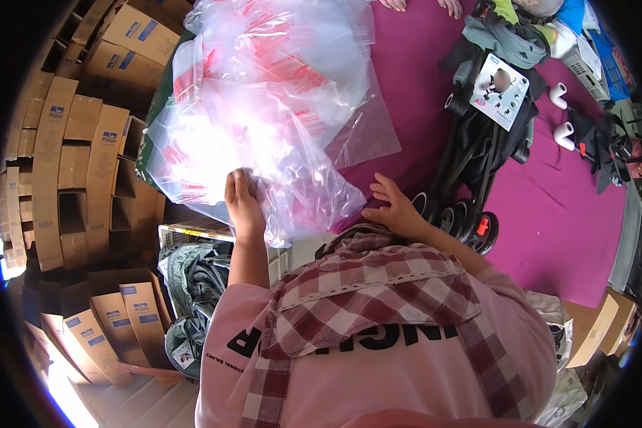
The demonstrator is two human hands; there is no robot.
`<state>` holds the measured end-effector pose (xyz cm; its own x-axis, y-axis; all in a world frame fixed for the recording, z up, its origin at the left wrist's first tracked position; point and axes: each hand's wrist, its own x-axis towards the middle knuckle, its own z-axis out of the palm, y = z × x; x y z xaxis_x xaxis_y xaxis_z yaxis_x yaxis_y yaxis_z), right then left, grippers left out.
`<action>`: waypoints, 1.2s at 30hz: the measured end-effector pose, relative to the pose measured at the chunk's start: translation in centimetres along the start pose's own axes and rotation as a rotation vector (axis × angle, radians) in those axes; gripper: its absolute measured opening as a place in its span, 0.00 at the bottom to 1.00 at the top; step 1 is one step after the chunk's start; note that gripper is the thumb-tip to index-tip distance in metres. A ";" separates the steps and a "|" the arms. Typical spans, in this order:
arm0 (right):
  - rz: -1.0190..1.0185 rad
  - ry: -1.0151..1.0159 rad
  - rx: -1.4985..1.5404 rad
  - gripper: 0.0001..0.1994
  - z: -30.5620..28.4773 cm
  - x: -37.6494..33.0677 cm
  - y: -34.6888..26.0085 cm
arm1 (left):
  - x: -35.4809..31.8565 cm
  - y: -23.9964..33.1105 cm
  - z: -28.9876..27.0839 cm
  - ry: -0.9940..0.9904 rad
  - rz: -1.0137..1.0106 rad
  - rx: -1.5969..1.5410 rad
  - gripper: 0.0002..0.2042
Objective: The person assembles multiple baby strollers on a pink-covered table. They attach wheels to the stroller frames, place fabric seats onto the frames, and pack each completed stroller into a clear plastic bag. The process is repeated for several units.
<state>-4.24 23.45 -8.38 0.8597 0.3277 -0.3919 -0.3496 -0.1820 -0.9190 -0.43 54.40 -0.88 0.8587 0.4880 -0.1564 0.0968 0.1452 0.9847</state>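
Stacked flat cardboard cartons (57,150) stood at far left. The step in hand appeared to be separating one clear plastic bag (264,121) from the heap on the magenta counter (563,214). The left hand (242,203) was closed, pinching the bag's lower edge. The right hand (392,207) lay open, fingers spread, pressing flat beside the bag. A folded black stroller (478,157) lay at right.

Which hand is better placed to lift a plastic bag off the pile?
Probably the left hand: it already grips the clear plastic bags at their near edge. The right hand rests flat beside them on the magenta table.
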 end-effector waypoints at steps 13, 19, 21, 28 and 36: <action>-0.412 0.925 0.435 0.23 -13.2 -2.0 -8.3 | -2.0 2.9 9.8 -0.386 0.338 0.381 0.12; -0.386 0.826 0.250 0.24 -14.3 -5.2 -4.9 | -7.9 4.7 16.5 -0.875 0.865 0.653 0.43; -0.357 0.745 0.300 0.24 -13.8 -5.5 -5.8 | -10.9 3.1 18.5 -1.020 0.949 0.848 0.41; -0.467 0.538 0.215 0.20 -15.7 -5.8 -4.0 | -5.4 -3.9 13.4 -0.195 0.974 1.198 0.27; -0.586 0.374 0.063 0.20 -15.4 -4.9 -1.0 | -13.5 -4.9 7.0 -0.502 -0.182 0.257 0.12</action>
<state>-2.33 7.74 -4.88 0.9797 0.0127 0.2000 0.2002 -0.0150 -0.9796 -8.95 41.04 -3.08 0.9439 -0.0015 -0.3301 0.3296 -0.0555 0.9425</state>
